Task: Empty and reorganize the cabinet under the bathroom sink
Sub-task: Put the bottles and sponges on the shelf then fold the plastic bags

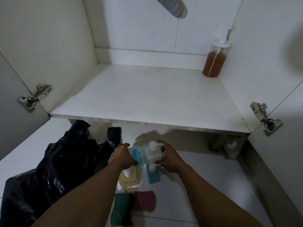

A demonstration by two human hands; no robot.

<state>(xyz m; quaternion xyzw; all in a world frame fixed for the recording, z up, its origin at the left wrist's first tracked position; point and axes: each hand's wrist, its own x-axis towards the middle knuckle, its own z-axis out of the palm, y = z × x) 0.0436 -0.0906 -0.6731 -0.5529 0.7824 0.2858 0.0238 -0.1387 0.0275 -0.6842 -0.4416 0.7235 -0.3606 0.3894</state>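
In front of the cabinet (147, 95), our right hand (170, 158) grips a white pump bottle (153, 153); our left hand (123, 155) grips the blue bottle (135, 155) beside it.

Six bottles: amber pump bottle (214, 63), white pump bottle (153, 152), blue bottle (135, 155), blue pump bottle (153, 176), yellow bottle (128, 178), pale bottle (231, 149). Two sponges: green sponge (123, 208), red sponge (144, 200). One black bag (49, 169), one drain hose (172, 5), two hinges (35, 97) (265, 117)

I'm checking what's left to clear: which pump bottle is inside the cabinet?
The bottle of brown liquid, standing in its back right corner; the others are down on the floor.
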